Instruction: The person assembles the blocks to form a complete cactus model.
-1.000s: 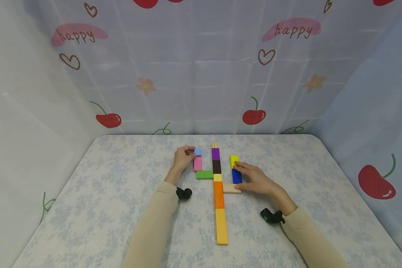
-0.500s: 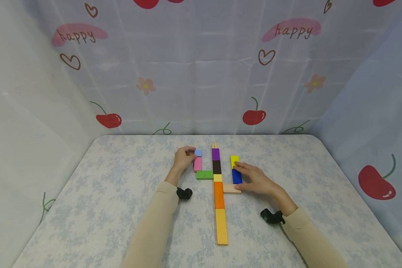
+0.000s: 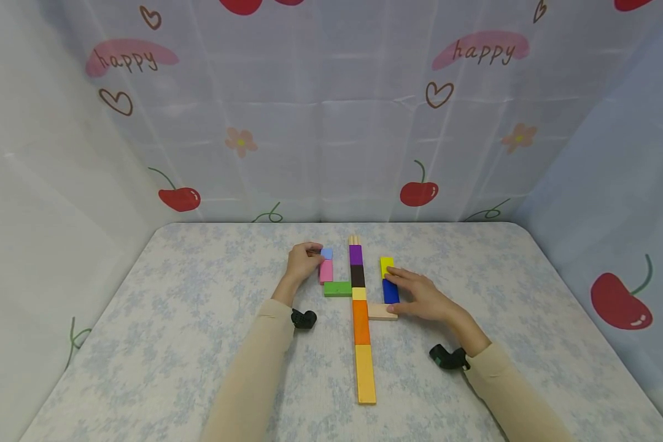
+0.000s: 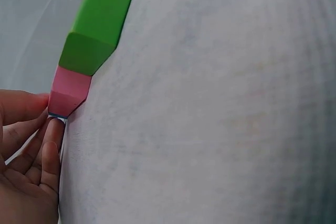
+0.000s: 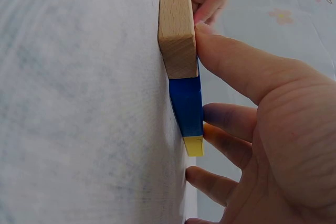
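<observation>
My left hand [image 3: 302, 263] pinches at a small light blue block [image 3: 326, 253], index finger at its far end and thumb near its joint with the pink block [image 3: 326, 271]. A green block [image 3: 338, 289] lies crosswise at the pink one's near end; the left wrist view shows the thumb against the pink block. On the other side my right hand [image 3: 420, 296] rests, fingers extended, on the blue block [image 3: 390, 292] and yellow block [image 3: 385, 263]. Its thumb [image 5: 226, 59] touches the bare wood block [image 5: 177, 24].
Between the hands runs a straight column of flat blocks: purple [image 3: 355, 255], black [image 3: 357, 275], pale yellow, orange [image 3: 361, 322] and a long yellow one [image 3: 366, 374]. Pale sticks [image 3: 354, 240] top it. The patterned table [image 3: 143, 344] ends at a printed curtain [image 3: 320, 123].
The light blue block has shifted slightly nearer, toward the pink block, with my left fingers. My right hand stays where it was.
</observation>
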`<action>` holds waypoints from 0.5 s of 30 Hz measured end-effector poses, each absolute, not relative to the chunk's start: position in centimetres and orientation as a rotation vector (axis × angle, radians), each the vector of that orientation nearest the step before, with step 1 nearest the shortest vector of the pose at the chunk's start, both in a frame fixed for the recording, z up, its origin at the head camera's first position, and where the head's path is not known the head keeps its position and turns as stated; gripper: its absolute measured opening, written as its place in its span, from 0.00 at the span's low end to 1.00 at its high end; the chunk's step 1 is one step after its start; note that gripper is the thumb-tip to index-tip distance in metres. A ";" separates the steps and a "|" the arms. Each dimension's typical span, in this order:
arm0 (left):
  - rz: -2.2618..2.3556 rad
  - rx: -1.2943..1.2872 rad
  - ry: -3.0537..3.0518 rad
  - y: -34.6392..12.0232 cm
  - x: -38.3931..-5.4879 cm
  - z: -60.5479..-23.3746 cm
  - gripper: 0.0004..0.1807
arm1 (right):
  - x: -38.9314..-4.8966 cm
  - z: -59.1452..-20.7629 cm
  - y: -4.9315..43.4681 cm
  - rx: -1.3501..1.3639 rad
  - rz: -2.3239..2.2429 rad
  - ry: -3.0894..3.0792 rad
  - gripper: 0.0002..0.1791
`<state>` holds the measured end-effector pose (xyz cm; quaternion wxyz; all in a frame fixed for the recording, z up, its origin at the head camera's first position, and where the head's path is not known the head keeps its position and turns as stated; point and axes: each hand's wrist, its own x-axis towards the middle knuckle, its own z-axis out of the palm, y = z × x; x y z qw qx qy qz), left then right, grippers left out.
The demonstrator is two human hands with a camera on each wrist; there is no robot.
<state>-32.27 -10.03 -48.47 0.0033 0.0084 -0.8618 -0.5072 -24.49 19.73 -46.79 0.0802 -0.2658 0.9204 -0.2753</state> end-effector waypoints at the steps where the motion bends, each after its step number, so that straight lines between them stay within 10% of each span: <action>1: -1.592 0.028 -2.702 -10.0 -32.3 -48.5 0.17 | -24.5 -46.8 19.7 -0.795 -0.824 2.752 0.42; 15: -1.600 0.013 -2.686 -10.0 -32.3 -48.8 0.14 | -24.5 -46.8 19.8 -0.781 -0.826 2.754 0.42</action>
